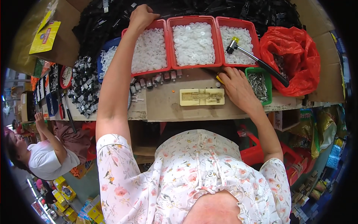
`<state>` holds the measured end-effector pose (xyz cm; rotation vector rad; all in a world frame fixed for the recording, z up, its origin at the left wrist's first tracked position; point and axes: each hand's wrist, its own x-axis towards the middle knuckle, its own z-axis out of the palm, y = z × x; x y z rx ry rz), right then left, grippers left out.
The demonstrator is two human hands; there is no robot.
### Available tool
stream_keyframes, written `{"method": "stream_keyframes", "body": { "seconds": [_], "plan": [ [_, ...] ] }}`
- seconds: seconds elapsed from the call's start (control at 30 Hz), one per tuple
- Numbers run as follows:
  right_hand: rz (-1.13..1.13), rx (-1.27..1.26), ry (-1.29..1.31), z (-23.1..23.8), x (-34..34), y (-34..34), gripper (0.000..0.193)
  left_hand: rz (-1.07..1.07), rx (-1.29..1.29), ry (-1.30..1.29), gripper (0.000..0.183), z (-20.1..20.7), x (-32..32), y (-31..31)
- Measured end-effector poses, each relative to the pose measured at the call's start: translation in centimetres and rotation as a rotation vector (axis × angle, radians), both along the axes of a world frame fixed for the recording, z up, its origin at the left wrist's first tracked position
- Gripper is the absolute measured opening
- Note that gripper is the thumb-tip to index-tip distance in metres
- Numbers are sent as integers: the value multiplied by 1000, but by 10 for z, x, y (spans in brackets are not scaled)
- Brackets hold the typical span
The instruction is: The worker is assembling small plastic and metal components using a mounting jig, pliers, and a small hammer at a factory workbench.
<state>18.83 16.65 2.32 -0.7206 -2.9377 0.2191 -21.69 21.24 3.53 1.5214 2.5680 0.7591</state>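
My left hand (142,16) reaches over the far edge of a red tray of small white plastic parts (148,50), at the border of a heap of black parts (179,8). Its fingertips are hidden. Low on the bench, my right hand (238,87) has bent fingers over a slim dark tool with a yellow end (219,78), mostly covered by the hand. To its left lies a cream rectangular fixture block (201,97) with a recessed middle. A green tray of metal pins (258,86) stands close to the right wrist.
Red trays of white discs (193,44) and white parts (235,31) line the back; a hammer (253,58) rests across the right one. A red plastic bag (291,56) sits right. Small metal-and-black pieces (85,86) are piled left. Another person (52,153) sits far left.
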Motion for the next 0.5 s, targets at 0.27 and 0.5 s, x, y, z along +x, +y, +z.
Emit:
{"method": "stream_keyframes", "body": {
  "seconds": [0.27,0.5],
  "plan": [
    [-6,3,-5,-3,3,1,40,20,139,-254,18,11,-13,-17],
    [-12,16,-11,-3,1,-1,39,19,82,-73,24,-11,-12,12]
  ]
}}
